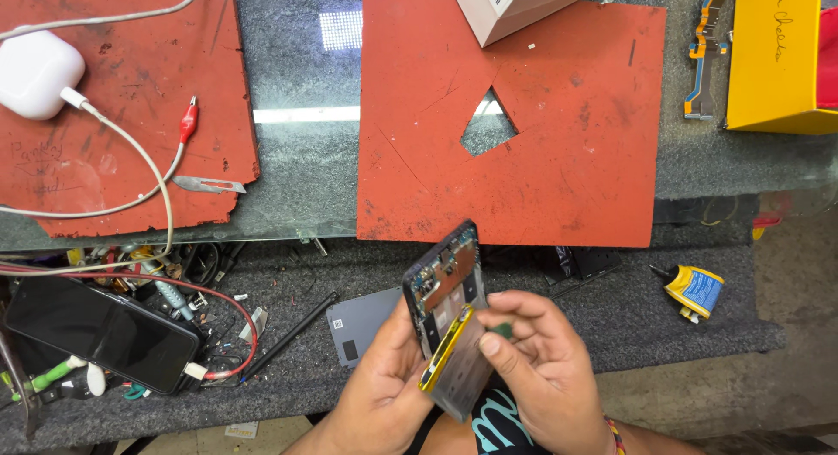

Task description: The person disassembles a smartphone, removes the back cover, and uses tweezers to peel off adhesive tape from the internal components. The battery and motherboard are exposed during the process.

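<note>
Your left hand (380, 394) has its grip closed around the opened phone (449, 315), held edge-on above the near edge of the surface (646, 311). The phone's long axis runs up and away from that grip, tilted slightly right, with the bare circuit side toward your right hand (541, 368). That hand is the nearer one to the yellow-edged battery (447, 348): its grip is pinched shut on a small dark green tool (502, 330), just beside the battery's upper end.

Beyond the phone's far end lies a red mat (515, 123) with a triangular hole. Left of your left-hand grip sit a grey back cover (362, 322), a black stylus (292, 333) and a dark phone (96, 333) among wires. Right of your right-hand grip rests a small yellow glue bottle (694, 291).
</note>
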{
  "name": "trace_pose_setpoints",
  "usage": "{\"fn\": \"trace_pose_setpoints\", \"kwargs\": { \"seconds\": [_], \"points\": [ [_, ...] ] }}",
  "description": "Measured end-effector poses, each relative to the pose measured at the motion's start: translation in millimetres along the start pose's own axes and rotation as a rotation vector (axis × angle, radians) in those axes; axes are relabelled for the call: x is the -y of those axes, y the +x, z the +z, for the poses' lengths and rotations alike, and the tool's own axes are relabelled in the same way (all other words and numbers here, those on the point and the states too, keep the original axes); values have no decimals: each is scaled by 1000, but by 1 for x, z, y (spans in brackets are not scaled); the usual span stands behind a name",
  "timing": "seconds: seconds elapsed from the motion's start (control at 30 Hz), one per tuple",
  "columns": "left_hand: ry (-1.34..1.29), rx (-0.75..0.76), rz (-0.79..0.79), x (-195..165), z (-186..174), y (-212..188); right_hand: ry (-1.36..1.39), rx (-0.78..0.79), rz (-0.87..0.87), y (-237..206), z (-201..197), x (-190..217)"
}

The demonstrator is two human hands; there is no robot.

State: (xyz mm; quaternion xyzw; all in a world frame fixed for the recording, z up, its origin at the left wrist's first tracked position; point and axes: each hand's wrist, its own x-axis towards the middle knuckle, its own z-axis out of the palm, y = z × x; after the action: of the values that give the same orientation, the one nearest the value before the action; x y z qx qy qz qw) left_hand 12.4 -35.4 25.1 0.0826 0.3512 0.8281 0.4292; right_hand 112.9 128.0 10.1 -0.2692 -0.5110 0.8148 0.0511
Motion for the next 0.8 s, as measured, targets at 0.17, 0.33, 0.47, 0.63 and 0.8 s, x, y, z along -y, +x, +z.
{"fn": "trace_pose_setpoints", "kwargs": {
  "seconds": [0.17,0.33,0.47,0.63,0.8],
  "points": [
    [52,-6,11,0,-1,0,-17,-111,-99,7,-1,4],
    [35,3,6,-1,0,2,-42,-145,-190,6,0,1],
    [25,35,40,2,-2,-2,-226,-125,-307,0,0,-2],
    [21,9,26,7,-7,-9,-267,-72,-317,-7,-9,1],
    [-48,68,26,5,-10,-12,-142,-70,-134,-2,-19,5]
  ]
}}
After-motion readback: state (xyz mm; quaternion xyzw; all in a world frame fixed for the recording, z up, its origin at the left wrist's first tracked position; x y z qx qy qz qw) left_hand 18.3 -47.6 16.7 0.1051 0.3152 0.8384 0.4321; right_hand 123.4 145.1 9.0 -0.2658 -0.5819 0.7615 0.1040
